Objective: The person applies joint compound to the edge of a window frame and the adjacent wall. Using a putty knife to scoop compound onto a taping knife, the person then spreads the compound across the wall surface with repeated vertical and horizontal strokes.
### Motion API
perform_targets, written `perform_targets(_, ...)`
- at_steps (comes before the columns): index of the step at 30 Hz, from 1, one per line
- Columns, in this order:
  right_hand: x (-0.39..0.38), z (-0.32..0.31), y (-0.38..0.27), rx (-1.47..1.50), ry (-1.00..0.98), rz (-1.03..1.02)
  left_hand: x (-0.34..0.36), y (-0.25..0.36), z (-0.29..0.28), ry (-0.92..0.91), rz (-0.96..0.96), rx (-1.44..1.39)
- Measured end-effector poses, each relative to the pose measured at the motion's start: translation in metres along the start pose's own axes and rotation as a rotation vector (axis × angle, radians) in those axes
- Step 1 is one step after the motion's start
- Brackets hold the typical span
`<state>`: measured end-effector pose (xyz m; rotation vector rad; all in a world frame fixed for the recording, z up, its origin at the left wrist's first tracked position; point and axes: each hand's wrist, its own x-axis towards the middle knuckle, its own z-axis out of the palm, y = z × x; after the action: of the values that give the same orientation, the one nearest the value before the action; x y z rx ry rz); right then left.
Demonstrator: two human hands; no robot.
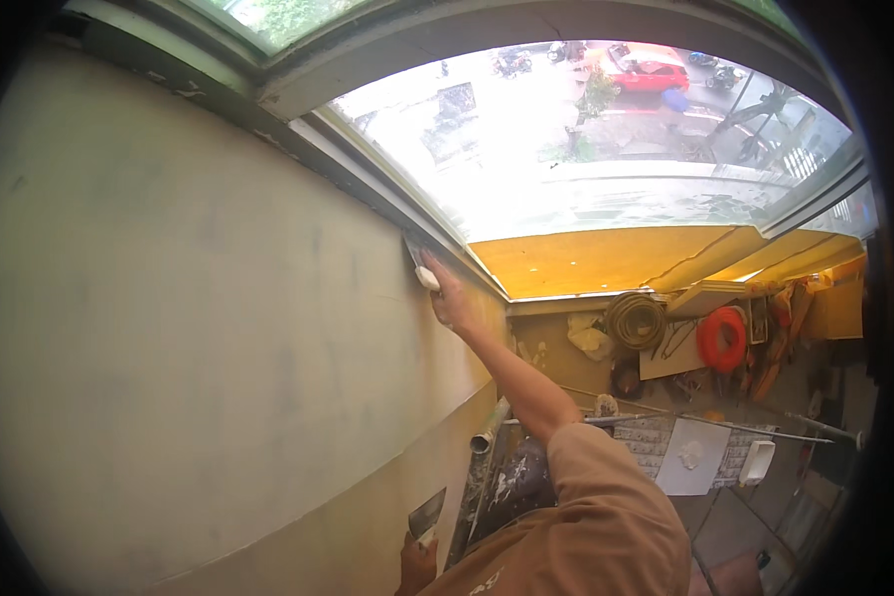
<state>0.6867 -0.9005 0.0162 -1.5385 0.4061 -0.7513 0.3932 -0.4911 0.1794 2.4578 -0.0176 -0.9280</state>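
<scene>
My right hand (451, 300) reaches up along the wall (238, 298), its fingers closed round a putty knife (427, 277) with a pale handle. The thin blade lies at the wall's edge, close beside the window frame (368, 199). Low in the picture, my left hand (417, 566) grips a wide scraper (427, 514) with its blade pointing up. This scraper is held apart from the wall, as far as I can see. Grey-green smudges mark the pale wall surface. My brown sleeve hides part of what lies below.
A metal pole (481, 443) stands close to my body. Below on the floor lie a coiled hose (635, 320), a red coil (722, 339) and boards. A white sheet (693, 457) with a pale lump lies on a patterned platform. Beyond the glass are a street and a red car (648, 72).
</scene>
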Motion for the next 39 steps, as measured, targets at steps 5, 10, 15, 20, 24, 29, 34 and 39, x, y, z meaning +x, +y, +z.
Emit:
perform_targets(5, -0.071, -0.033, -0.02, -0.035, -0.323, 0.034, 0.002, -0.011, 0.004, 0.04, 0.071, -0.041)
perform_targets(10, -0.011, -0.034, -0.043, -0.009, -0.091, -0.067, 0.003, 0.008, 0.0, 0.063, 0.133, -0.043)
perform_targets(15, 0.03, 0.0, -0.07, 0.02, -0.072, -0.1, 0.002, -0.006, 0.002, 0.137, 0.226, -0.119)
perform_targets(20, -0.016, 0.006, -0.079, -0.038, -0.089, -0.124, -0.004, -0.002, 0.001, 0.12, 0.163, -0.083)
perform_targets(24, -0.097, -0.048, -0.054, -0.011, -0.35, -0.142, 0.006, -0.009, -0.002, 0.047, 0.103, -0.033)
perform_targets(29, -0.101, -0.096, 0.037, -0.027, -0.097, 0.423, 0.007, 0.002, -0.013, 0.023, 0.134, -0.046)
perform_targets(34, -0.067, -0.057, 0.17, 0.12, -0.145, 0.796, 0.007, -0.001, -0.008, 0.023, 0.092, -0.098)
perform_targets(39, -0.048, -0.076, 0.265, 0.171, -0.164, 0.808, 0.01, -0.026, 0.007, -0.05, 0.059, -0.068)
